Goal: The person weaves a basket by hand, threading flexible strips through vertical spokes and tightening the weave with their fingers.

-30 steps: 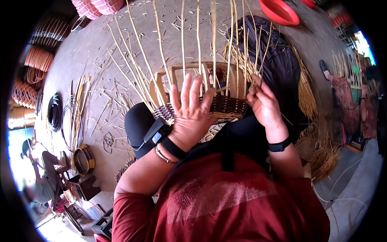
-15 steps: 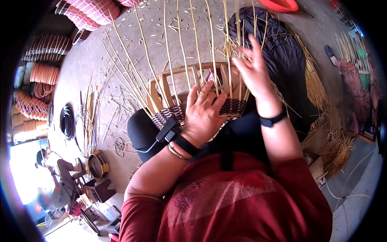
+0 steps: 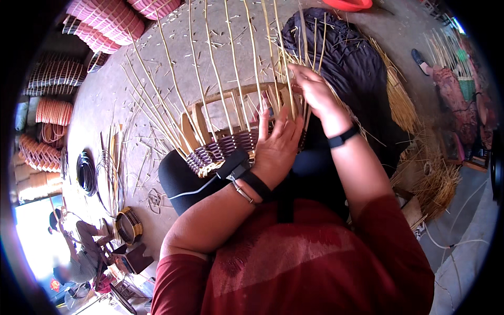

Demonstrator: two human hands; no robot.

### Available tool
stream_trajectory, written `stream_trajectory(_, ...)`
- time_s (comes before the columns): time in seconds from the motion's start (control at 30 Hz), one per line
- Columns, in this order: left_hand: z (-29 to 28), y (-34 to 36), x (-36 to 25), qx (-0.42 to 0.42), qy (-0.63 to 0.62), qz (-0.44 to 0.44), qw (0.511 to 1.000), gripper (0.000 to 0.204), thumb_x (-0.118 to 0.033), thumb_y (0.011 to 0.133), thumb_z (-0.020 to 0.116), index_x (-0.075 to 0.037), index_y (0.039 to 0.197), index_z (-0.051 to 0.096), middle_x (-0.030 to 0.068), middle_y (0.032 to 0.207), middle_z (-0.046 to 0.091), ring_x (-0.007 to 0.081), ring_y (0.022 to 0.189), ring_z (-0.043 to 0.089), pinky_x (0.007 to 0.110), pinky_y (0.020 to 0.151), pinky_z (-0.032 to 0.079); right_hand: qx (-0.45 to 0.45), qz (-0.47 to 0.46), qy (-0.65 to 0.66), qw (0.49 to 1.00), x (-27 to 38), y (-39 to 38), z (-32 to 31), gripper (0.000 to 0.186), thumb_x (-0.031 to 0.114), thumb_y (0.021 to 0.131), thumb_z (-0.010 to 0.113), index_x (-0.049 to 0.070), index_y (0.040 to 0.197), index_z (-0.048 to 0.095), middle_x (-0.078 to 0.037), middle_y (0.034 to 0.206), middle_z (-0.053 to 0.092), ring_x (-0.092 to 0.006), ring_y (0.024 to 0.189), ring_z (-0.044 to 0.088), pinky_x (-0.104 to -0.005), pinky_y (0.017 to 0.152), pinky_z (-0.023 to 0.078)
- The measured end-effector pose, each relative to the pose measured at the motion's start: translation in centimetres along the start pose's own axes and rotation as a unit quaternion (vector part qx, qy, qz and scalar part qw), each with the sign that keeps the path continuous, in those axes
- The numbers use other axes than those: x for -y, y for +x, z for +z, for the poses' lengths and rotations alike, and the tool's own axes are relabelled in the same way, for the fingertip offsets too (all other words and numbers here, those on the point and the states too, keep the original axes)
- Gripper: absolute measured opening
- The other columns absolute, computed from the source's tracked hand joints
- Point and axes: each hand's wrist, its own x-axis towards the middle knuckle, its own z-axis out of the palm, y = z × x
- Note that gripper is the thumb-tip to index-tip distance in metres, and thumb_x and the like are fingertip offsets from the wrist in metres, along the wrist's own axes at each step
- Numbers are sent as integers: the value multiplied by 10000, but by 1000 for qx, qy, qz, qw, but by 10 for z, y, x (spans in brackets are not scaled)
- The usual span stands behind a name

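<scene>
A partly woven basket (image 3: 218, 151) rests across my lap, with dark brown weave low on its wall and long pale stakes (image 3: 231, 58) rising from it. Inside the ring of stakes shows a wooden frame (image 3: 236, 95). My left hand (image 3: 278, 142) lies over the right part of the woven wall, its fingers stretched and apart among the stakes. Beyond it, my right hand (image 3: 317, 97) reaches to the stakes at the basket's right end, fingers extended and slightly blurred. No held thing shows in either hand; the left thumb is hidden.
A dark cloth (image 3: 357, 68) covers a straw bundle on the right. Several stacked baskets (image 3: 55, 73) stand at the left, near a black coil (image 3: 85, 173). Cut bits litter the floor. One person (image 3: 84, 247) sits lower left, another (image 3: 454, 100) far right.
My right hand has come left and slightly down toward the stakes. My left hand has shifted right along the wall, its fingers more upright. The basket appears further left and tilted.
</scene>
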Motion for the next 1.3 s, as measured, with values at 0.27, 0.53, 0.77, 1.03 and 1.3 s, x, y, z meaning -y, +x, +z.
stream_trajectory(0.27, 19, -1, 6, -53, -7, 54, 997, 409, -167, 873, 564, -48, 1262, 605, 136, 1222, 613, 261, 1266, 529, 442, 1133, 357, -166, 96, 103, 976, -14, -53, -19, 714, 208, 1024, 600, 62, 1592, 192, -113, 1249, 635, -146, 937, 655, -300, 697, 524)
stream_trajectory(0.53, -32, -20, 34, -106, -53, 41, 992, 602, -302, 690, 812, -96, 1234, 661, 88, 1162, 629, 260, 1179, 563, 407, 1014, 429, -69, 79, 317, 943, 119, -83, -14, 357, 290, 1067, 539, 31, 1302, 606, 58, 685, 363, -71, 605, 361, -269, 595, 344)
stream_trajectory(0.77, -91, -97, 87, -148, -330, -95, 927, 782, -210, 598, 973, -59, 1262, 590, 135, 1151, 588, 329, 1099, 575, 413, 980, 465, 183, -45, 280, 941, 155, -89, 63, 337, 221, 1099, 438, -10, 1292, 591, 52, 676, 397, -49, 581, 354, -226, 554, 379)
stream_trajectory(1.03, -77, -54, 112, -182, -147, -251, 939, 554, -418, 913, 696, -112, 1362, 585, 92, 1122, 608, 312, 1126, 535, 442, 1007, 343, 105, 25, 293, 950, 118, -95, 79, 306, 251, 1090, 457, 10, 1221, 595, 76, 640, 316, -35, 527, 284, -211, 481, 278)
stream_trajectory(1.3, -68, -11, 84, -213, -80, -174, 958, 559, -307, 841, 753, -218, 1373, 605, 90, 1148, 572, 311, 1227, 471, 553, 1033, 255, 23, 10, 265, 964, 103, -89, 65, 278, 247, 1082, 462, 33, 1186, 607, 73, 655, 351, -31, 531, 310, -209, 467, 288)
